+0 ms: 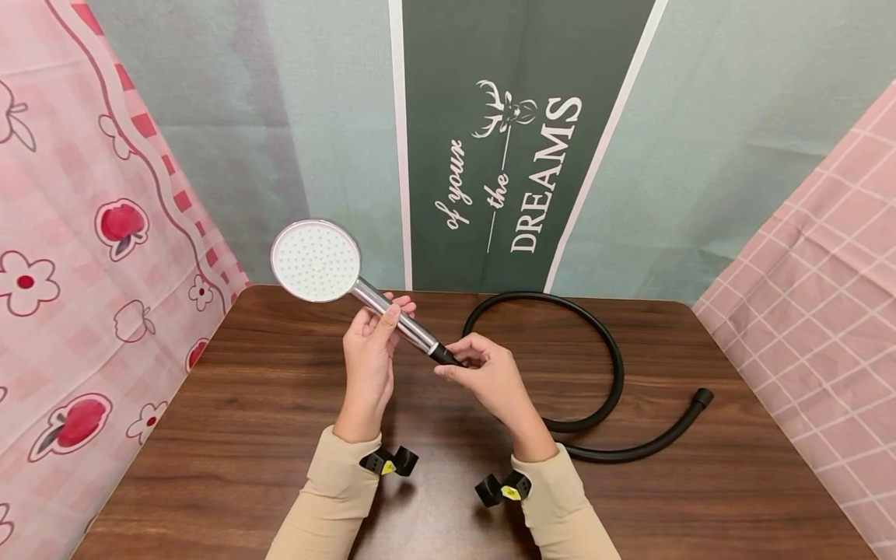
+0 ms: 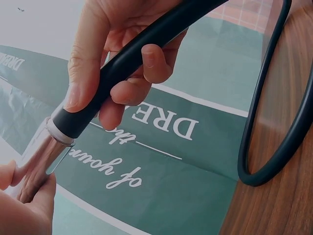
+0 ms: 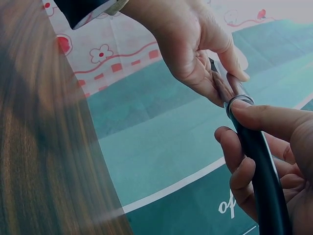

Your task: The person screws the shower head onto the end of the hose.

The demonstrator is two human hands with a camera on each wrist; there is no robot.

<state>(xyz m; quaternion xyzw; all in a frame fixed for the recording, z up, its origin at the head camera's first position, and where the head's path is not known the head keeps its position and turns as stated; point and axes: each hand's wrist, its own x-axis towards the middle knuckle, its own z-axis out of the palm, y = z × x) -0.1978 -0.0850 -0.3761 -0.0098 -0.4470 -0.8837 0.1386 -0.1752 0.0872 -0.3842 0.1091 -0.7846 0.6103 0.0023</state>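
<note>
A shower head (image 1: 316, 261) with a round white spray face and a chrome handle is held up above the table, tilted with its face to the upper left. My left hand (image 1: 369, 358) grips the chrome handle (image 2: 38, 169), thumb on top. At the handle's lower end, my right hand (image 1: 490, 377) pinches the black end of a hose (image 2: 132, 56) between thumb and curled fingers. The hose end meets the handle at a pale ring (image 2: 58, 133). In the right wrist view the thumb lies over this joint, so whether it is threaded on I cannot tell.
The rest of the black hose (image 1: 616, 358) loops over the wooden table (image 1: 231, 435) on the right, its free end (image 1: 703, 397) pointing away. Cloth hangs behind and at both sides: a green printed panel (image 1: 448, 62), pink fruit-patterned fabric (image 1: 63, 311) at left, pink checked fabric (image 1: 826, 311) at right.
</note>
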